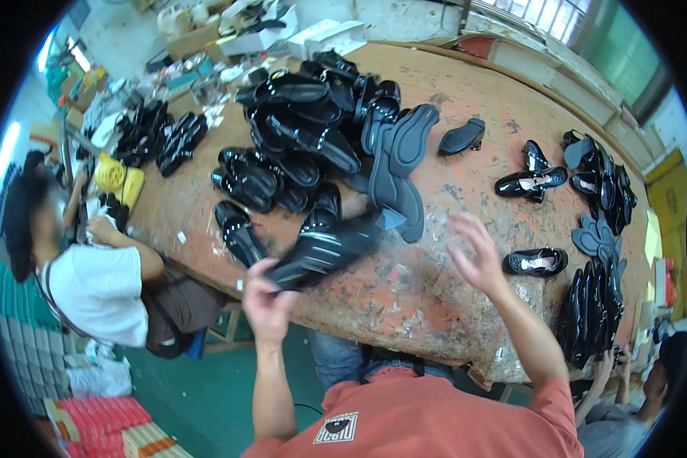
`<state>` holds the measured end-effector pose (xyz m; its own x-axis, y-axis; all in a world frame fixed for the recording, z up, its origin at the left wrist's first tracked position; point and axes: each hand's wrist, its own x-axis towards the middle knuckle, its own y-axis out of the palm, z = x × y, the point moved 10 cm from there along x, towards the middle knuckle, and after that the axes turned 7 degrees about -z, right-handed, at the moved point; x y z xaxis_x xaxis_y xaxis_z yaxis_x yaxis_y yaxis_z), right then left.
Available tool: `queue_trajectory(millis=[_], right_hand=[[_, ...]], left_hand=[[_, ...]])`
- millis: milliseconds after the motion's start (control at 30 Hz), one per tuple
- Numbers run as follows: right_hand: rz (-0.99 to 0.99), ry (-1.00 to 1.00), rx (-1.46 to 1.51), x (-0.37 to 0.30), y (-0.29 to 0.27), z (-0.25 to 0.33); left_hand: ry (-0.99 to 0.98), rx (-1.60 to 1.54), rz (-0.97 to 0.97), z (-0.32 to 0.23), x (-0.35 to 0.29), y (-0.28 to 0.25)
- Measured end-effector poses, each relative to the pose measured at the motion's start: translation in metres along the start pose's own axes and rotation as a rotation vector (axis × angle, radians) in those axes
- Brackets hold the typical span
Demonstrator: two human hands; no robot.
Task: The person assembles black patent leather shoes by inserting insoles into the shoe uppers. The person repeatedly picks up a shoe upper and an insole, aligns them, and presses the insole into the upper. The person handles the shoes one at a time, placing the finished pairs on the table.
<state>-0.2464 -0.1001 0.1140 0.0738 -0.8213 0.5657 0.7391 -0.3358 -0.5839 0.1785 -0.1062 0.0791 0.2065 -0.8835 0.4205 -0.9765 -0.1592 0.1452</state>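
My left hand [267,305] grips one end of a black shoe [324,250], held tilted over the front of the table and blurred by motion. Fingers spread, my right hand [477,256] hovers above the tabletop and holds nothing. Between my hands, just past the far end of the held shoe, lie several overlapping dark grey soles [404,145]. A small pale triangular piece [390,219] shows beside that end; whether it touches the shoe I cannot tell. Behind the held shoe rises a big heap of glossy black shoes [290,126], some with shiny studded straps.
A single black shoe [533,262] rests right of my right hand, near a row of black shoes [591,313]. Further back lies a shoe [462,137] on the worn table [404,305]. People sit at left [95,286] and right [626,412]. A yellow device [118,177] stands at left.
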Motion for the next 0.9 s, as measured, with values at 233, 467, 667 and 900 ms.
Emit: queue_trajectory(millis=[233,467,667,900], right_hand=[[0.096,0.753,0.266,0.081,0.148,-0.139],[0.159,0.178,-0.881,0.011,0.013,-0.026],[0.285,0.129,-0.597,-0.106,0.015,-0.034],[0.02,0.538,-0.569,-0.071,-0.002,-0.09]], left_hand=[[-0.254,0.341,-0.425,0.106,0.057,-0.079],[0.361,0.753,-0.169,-0.035,0.005,0.049],[0.438,0.452,0.6,-0.019,-0.081,0.213],[0.44,0.876,1.084,0.069,-0.138,0.297]])
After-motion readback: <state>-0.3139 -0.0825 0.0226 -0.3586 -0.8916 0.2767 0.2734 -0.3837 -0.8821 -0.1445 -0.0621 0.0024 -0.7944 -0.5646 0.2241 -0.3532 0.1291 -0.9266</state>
